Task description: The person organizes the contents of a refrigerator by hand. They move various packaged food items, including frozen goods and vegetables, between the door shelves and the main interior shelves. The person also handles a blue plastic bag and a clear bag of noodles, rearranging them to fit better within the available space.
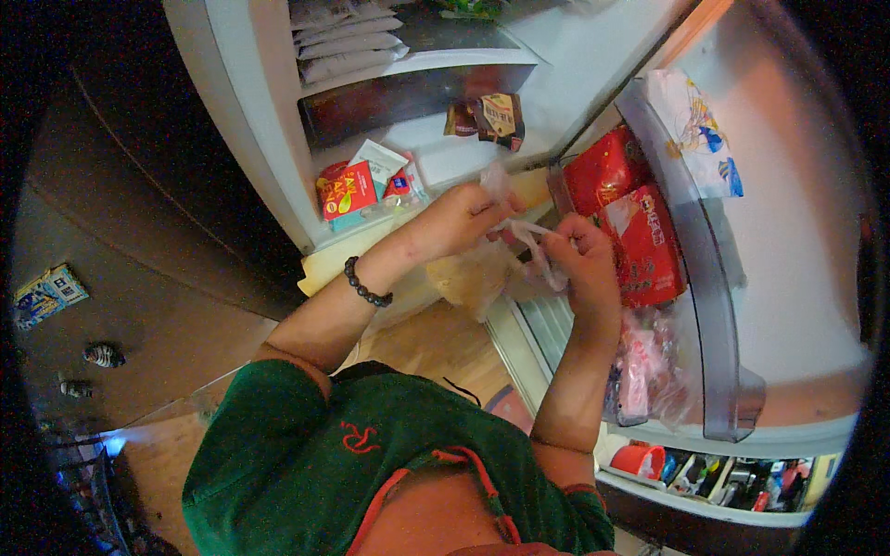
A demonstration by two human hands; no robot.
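Note:
In front of the open fridge, a thin translucent plastic bag (468, 280) hangs from both hands. Something pale yellowish shows through it, but what it holds cannot be made out. My left hand (471, 215) pinches the gathered top, and a tuft of plastic sticks up above the fingers. A twisted strip of the same bag runs across to my right hand (586, 255), whose bent fingers are closed on it. A loose end dangles beside the right thumb. Whether the strips form a knot is too small to tell.
Red packages (642, 246) fill the door bin (705, 306) at the right, with clear plastic bags (649, 361) below them. Small packets (352, 190) and a brown pouch (501, 119) lie on the fridge shelf. An open drawer (705, 500) of small items is at lower right.

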